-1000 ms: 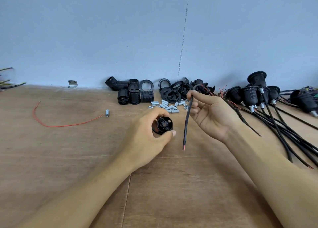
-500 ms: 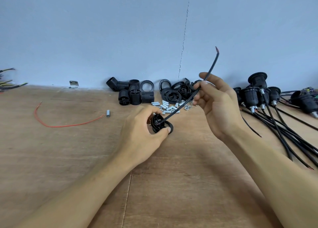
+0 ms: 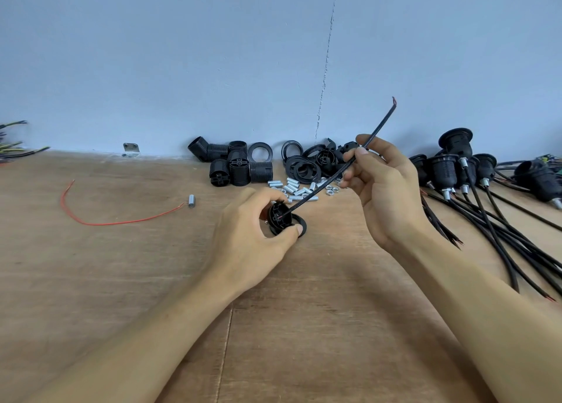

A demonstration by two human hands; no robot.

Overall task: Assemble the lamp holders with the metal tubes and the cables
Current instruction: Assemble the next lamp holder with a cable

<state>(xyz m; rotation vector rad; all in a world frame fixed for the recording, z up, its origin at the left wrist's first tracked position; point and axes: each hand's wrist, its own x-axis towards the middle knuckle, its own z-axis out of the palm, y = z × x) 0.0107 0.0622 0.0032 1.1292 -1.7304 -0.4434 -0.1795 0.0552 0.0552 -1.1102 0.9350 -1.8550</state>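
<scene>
Swung round, cable point(image 3: 317, 189) now meets lamp holder point(image 3: 280, 217) clasped in left grip point(image 3: 255, 235); right grip point(image 3: 386, 183) pinches cable.

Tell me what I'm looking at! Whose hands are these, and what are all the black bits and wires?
There is no machine here, just a person working. The picture comes from a camera worn on their head, so you look down on their two hands as they do. The left hand grips a black lamp holder, the part a bulb screws into. The fingers of the right hand pinch a black cable. Its lower end reaches the holder's middle and its other end sticks up in the air. On the wooden table, by the wall, lie loose holder parts and small metal tubes. On the right is a pile of holders with cables already fitted. On the left lies a thin red wire.
</scene>
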